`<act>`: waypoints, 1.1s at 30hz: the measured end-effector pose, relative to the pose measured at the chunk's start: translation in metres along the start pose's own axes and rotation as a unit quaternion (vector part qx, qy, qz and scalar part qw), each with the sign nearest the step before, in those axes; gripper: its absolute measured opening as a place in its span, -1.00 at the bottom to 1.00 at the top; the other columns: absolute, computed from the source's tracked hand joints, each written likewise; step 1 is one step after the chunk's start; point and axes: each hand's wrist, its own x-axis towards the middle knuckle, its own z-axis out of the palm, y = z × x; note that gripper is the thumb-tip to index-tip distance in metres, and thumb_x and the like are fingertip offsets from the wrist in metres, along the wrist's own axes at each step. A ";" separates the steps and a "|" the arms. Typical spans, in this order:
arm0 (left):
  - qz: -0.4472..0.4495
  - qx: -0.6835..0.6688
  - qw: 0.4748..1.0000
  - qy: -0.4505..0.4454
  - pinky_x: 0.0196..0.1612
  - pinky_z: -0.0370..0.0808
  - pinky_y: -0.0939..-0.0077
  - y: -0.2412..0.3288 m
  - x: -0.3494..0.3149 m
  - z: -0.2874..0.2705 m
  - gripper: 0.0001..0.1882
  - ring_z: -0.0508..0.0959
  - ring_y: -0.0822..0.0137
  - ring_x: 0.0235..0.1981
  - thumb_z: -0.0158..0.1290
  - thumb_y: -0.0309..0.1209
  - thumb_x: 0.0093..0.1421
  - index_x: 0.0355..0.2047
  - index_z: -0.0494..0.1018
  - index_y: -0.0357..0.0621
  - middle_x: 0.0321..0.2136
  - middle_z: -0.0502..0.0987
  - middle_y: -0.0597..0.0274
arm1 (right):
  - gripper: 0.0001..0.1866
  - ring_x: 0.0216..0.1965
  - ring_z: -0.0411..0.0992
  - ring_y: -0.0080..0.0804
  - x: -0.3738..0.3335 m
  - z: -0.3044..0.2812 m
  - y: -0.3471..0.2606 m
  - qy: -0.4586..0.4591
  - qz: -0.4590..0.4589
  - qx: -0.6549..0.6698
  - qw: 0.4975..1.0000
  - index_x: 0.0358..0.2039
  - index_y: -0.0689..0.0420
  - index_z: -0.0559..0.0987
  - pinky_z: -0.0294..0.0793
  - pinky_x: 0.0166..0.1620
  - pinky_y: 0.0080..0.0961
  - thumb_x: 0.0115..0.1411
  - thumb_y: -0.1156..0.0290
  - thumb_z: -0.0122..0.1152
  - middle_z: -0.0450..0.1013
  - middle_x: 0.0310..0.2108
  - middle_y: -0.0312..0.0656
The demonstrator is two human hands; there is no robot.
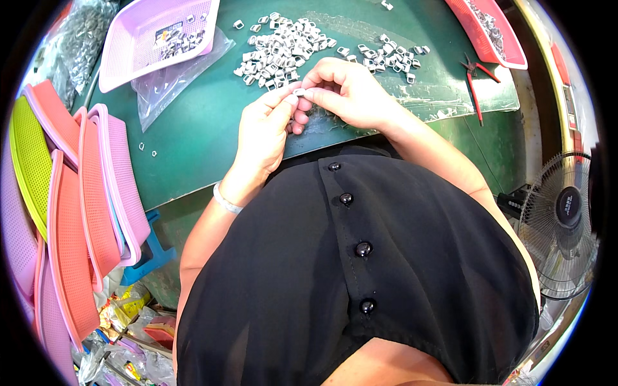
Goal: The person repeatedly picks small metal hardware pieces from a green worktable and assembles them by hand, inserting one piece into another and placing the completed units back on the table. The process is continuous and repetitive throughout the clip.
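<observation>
left hand (262,132) + right hand (347,93) | both pinch one small metal clip (299,92) (fingertips together) | green table (193,135)

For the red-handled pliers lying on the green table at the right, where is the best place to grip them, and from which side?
Probably grip the pliers around both red handles, coming from above with the right hand. The handles point toward the person and lie slightly spread; the dark metal nose points away.

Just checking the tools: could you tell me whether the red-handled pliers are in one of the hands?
No, the red-handled pliers lie on the green table, apart from both hands.
</observation>
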 end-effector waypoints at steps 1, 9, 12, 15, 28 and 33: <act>-0.001 -0.002 1.000 -0.001 -0.48 0.36 0.73 0.000 0.000 0.000 -0.74 0.41 0.55 -0.54 -0.14 -0.51 0.21 -0.11 0.36 -0.36 -0.45 0.48 0.26 | -0.93 -0.37 0.42 -0.53 0.000 0.000 -0.001 0.002 0.001 0.000 1.000 -0.40 0.26 0.48 0.39 -0.28 -0.61 0.09 0.54 0.07 0.40 -0.42 -0.24; -0.006 0.000 1.000 -0.006 -0.49 0.35 0.74 0.001 0.000 0.000 -0.74 0.40 0.56 -0.54 -0.14 -0.52 0.21 -0.11 0.37 -0.36 -0.46 0.48 0.26 | -0.93 -0.41 0.41 -0.50 -0.003 0.002 -0.004 0.022 -0.039 -0.033 0.998 -0.42 0.25 0.48 0.39 -0.33 -0.59 0.06 0.53 0.11 0.39 -0.44 -0.22; 0.002 0.016 1.000 -0.014 -0.49 0.35 0.74 0.000 -0.001 0.002 -0.74 0.39 0.56 -0.55 -0.13 -0.52 0.20 -0.12 0.37 -0.36 -0.47 0.47 0.26 | -0.92 -0.48 0.39 -0.47 -0.003 -0.004 -0.003 0.029 -0.101 -0.117 0.988 -0.45 0.24 0.47 0.37 -0.38 -0.59 0.02 0.51 0.12 0.38 -0.48 -0.22; 0.006 0.023 0.999 -0.021 -0.50 0.34 0.75 0.000 -0.001 0.002 -0.75 0.39 0.57 -0.56 -0.11 -0.51 0.19 -0.13 0.38 -0.35 -0.47 0.47 0.27 | -0.91 -0.52 0.36 -0.45 -0.004 -0.025 -0.003 0.051 -0.084 -0.182 0.978 -0.47 0.24 0.47 0.35 -0.43 -0.58 -0.01 0.50 0.11 0.36 -0.51 -0.22; -0.012 0.049 0.998 -0.031 -0.50 0.30 0.75 0.001 -0.001 0.002 -0.80 0.38 0.58 -0.56 -0.09 -0.47 0.19 -0.20 0.40 -0.27 -0.50 0.45 0.31 | -0.73 -0.31 0.42 -0.15 0.039 -0.037 0.017 0.081 -0.111 -0.395 0.908 -0.33 0.11 0.52 0.42 -0.23 -0.32 -0.04 0.26 0.17 0.42 -0.37 -0.11; -0.009 0.035 0.999 -0.030 -0.50 0.31 0.74 0.003 -0.002 0.001 -0.80 0.38 0.56 -0.56 -0.10 -0.47 0.19 -0.20 0.40 -0.27 -0.50 0.44 0.31 | -0.79 -0.34 0.42 -0.17 0.057 -0.021 0.021 0.120 -0.110 -0.395 0.904 -0.42 0.11 0.54 0.41 -0.25 -0.34 -0.06 0.28 0.19 0.39 -0.42 -0.14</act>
